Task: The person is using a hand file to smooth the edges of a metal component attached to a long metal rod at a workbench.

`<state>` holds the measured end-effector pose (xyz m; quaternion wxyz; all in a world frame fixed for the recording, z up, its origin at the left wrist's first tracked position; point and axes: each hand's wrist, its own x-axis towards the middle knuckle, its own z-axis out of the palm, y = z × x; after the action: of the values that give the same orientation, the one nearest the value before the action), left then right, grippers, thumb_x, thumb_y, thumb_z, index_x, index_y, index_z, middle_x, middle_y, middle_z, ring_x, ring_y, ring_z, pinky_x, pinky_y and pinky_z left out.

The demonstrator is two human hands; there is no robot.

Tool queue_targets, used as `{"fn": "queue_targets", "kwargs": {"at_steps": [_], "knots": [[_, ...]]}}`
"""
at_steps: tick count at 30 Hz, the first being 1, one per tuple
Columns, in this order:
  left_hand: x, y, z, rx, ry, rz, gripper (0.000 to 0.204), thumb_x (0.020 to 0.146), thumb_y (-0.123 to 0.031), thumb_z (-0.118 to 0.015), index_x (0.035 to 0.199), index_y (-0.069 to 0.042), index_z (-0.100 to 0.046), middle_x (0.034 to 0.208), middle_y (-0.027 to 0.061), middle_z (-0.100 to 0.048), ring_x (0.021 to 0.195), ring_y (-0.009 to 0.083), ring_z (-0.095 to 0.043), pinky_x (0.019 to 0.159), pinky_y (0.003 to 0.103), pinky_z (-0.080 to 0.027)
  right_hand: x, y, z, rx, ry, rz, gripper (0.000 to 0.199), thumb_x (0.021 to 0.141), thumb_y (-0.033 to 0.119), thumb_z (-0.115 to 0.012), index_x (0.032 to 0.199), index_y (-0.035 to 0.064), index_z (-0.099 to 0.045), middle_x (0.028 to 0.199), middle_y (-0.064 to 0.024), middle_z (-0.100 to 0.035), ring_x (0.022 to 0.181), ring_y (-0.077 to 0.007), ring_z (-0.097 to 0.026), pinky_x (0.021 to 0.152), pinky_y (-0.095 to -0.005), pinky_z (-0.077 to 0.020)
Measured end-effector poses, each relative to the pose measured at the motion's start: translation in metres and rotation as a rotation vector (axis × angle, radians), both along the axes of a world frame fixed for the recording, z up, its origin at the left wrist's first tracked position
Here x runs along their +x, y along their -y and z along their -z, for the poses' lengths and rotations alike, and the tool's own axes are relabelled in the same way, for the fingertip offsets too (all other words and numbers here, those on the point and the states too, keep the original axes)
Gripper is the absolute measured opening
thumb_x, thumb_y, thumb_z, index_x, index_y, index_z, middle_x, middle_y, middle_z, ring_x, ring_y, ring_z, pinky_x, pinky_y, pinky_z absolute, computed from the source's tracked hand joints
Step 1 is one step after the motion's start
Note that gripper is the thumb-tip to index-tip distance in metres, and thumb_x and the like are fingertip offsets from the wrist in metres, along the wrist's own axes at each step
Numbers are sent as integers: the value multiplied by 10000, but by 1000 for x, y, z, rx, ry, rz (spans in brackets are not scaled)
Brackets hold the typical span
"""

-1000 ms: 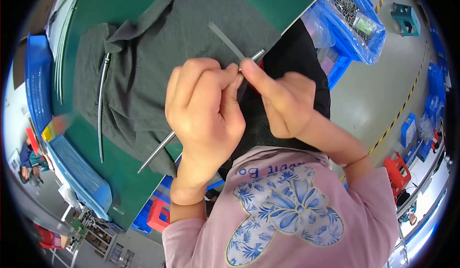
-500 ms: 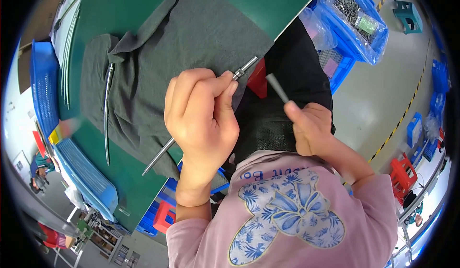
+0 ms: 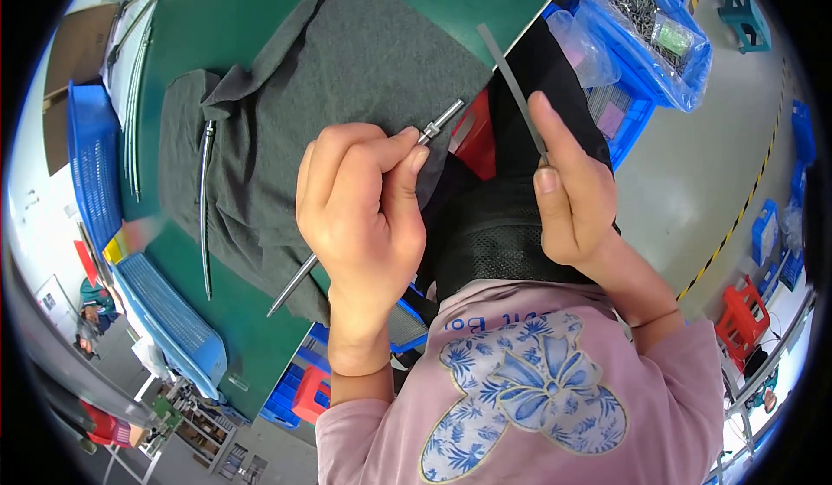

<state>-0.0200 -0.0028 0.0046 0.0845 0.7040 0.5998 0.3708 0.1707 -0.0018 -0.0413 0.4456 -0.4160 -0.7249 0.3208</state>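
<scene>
My left hand [image 3: 360, 208] is closed around a thin metal rod [image 3: 290, 286] whose threaded tip [image 3: 442, 119] sticks out past my thumb. My right hand [image 3: 568, 186] pinches a flat grey strip [image 3: 511, 86] that points up and away, held apart from the rod's tip. Both hands hover over the near edge of a green table [image 3: 234, 17], above a dark grey cloth [image 3: 347, 60] spread on it. A second, curved metal rod [image 3: 204, 208] lies on the cloth to the left.
Blue trays [image 3: 87, 164] stand along the table's left side. A blue bin [image 3: 659, 26] with small metal parts in clear bags sits at the upper right on the floor side. A red stool [image 3: 741, 316] stands at the right. Long thin rods [image 3: 134, 95] lie beside the trays.
My right hand has pulled away from the rod's tip, moving right and up with the grey strip. The left hand keeps holding the rod, with its tip now bare.
</scene>
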Motion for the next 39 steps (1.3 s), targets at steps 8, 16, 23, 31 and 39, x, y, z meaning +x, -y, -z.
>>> {"fn": "queue_targets", "kwargs": {"at_steps": [8,16,23,31,39], "knots": [[3,3,5,7,34,-19,138,690,26,-724,787,-17,-635,762,87,-561,655,247,-526,579,333,-409,-44,-14,24,-471,-402,132,148,919,124,-626,995,-2,-608,615,8,-479,562,-50,-430,506,-233,-363],[4,4,12,64,80,-14,156,683,54,-707,793,-20,-625,766,86,-551,649,252,-517,569,344,-411,-69,-19,-15,-162,-213,225,207,791,101,-758,760,33,-565,543,-22,-492,455,-81,-448,442,-240,-366],[8,-2,10,108,82,18,160,680,66,-693,780,-16,-600,774,91,-544,669,271,-519,580,358,-417,-49,-43,2,25,-88,448,189,778,121,-758,754,72,-577,533,-90,-538,459,-249,-566,431,-327,-411],[8,1,11,66,67,-5,166,713,7,-672,828,-17,-553,838,118,-501,744,301,-509,646,394,-433,-15,-56,13,-30,-82,424,126,885,92,-671,901,-6,-593,824,-50,-584,713,-100,-525,641,-254,-447],[-46,25,-83,391,41,-182,132,758,54,-656,860,17,-581,787,112,-527,668,230,-539,581,318,-446,22,-49,43,-247,-313,379,240,883,59,-612,1102,-4,-539,788,38,-471,562,4,-328,499,-172,-234]]}}
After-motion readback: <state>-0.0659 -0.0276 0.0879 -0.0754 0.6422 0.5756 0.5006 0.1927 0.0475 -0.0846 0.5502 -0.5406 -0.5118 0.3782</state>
